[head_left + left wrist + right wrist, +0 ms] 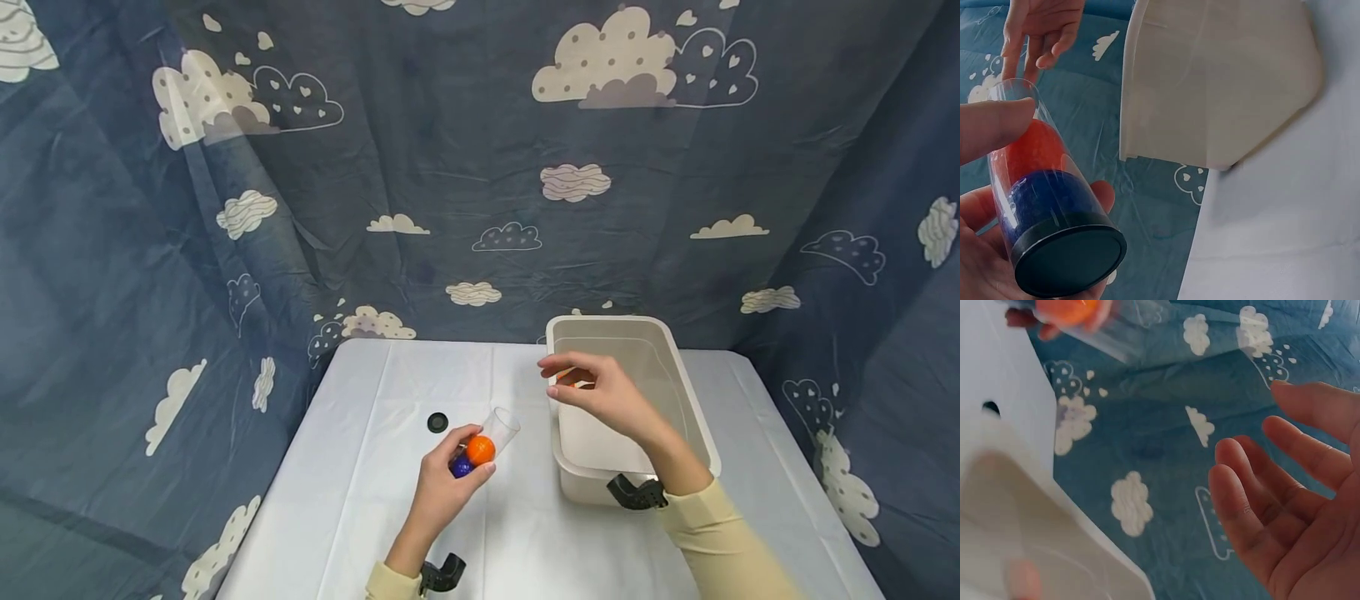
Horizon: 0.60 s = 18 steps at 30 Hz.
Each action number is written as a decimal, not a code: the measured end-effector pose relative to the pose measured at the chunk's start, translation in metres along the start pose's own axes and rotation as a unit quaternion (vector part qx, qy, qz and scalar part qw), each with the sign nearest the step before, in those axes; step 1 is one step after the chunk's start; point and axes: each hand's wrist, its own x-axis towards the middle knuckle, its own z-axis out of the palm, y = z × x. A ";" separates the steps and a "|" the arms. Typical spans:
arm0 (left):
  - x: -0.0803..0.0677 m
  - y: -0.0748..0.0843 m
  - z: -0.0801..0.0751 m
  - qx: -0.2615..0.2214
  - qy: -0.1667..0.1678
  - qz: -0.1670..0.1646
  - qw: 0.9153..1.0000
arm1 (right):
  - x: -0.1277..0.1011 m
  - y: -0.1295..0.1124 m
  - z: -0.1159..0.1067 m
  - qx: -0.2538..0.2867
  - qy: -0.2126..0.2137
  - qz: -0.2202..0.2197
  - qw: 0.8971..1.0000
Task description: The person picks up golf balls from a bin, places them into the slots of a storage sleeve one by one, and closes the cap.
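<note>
Left hand: my left hand (442, 487) sits low and centre in the head view, fingers and thumb curled round a clear tube (486, 446), gripping it. In the left wrist view the thumb presses the tube's side near its open rim and the palm cups its bottom.

Clear tube: I see it tilted, open mouth aimed up and right toward the tub. Its closed end has a black cap (1069, 261), facing the camera at the lower left of the left wrist view.

Tube contents: an orange ball (480, 450) sits above a blue ball (461, 467); the two touch, and the blue one lies against the cap.

Right hand: my right hand (600, 392) hovers right of centre in the head view, over the near left edge of the tub. Fingers are spread and relaxed, gripping nothing; the right wrist view shows the open palm at the lower right. A speck of orange shows just beneath the fingers in the head view; I cannot tell what it is.

White tub: the white tub (690, 392) stands on the table, right of the tube and apart from it.

Loose lid: a small black lid (438, 422) lies flat on the table, just up and left of my left hand.

Table: a white-covered table (360, 467) carries everything, with cloud-printed blue cloth (450, 167) behind.
</note>
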 end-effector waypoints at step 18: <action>0.003 -0.006 0.001 -0.005 0.012 0.004 1.000 | 0.056 0.062 -0.058 -0.091 -0.022 0.103 0.990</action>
